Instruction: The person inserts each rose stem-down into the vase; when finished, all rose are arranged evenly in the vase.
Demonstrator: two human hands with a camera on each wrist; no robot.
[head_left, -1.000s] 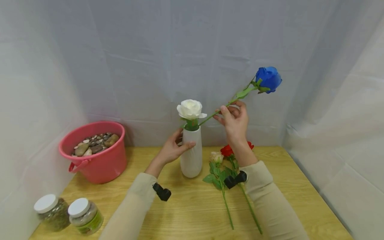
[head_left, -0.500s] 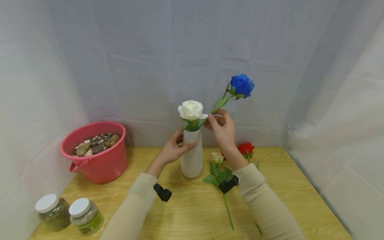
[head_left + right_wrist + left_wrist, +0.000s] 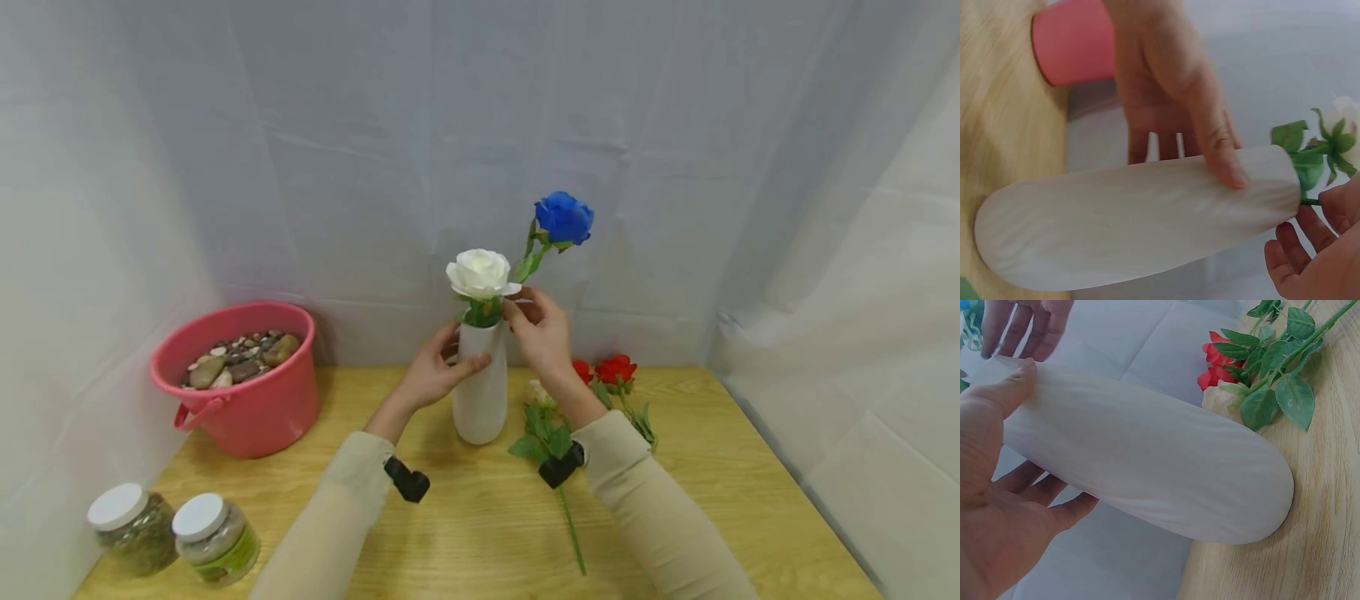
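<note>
My left hand (image 3: 435,373) grips the upper part of a white vase (image 3: 480,408), thumb across its front and fingers behind. The vase stands upright on the wooden table. A white rose (image 3: 480,275) sits in its mouth, with green leaves at the rim. My right hand (image 3: 542,333) pinches the stem of a blue rose (image 3: 564,218) right at the vase's mouth, the bloom leaning up and to the right. In the right wrist view a green stem (image 3: 1311,202) runs from the vase rim (image 3: 1294,169) to the right fingertips.
Red roses (image 3: 616,369) and a pale cream rose (image 3: 537,393) lie right of the vase, partly behind the right forearm. A pink bucket (image 3: 262,417) of stones stands at left. Two white-lidded jars (image 3: 217,542) are at front left. A pale sheet (image 3: 337,167) hangs behind.
My right hand has come left and down to the vase mouth, sliding the blue rose's stem in and bringing its bloom lower and more upright. The left hand and vase have stayed put.
</note>
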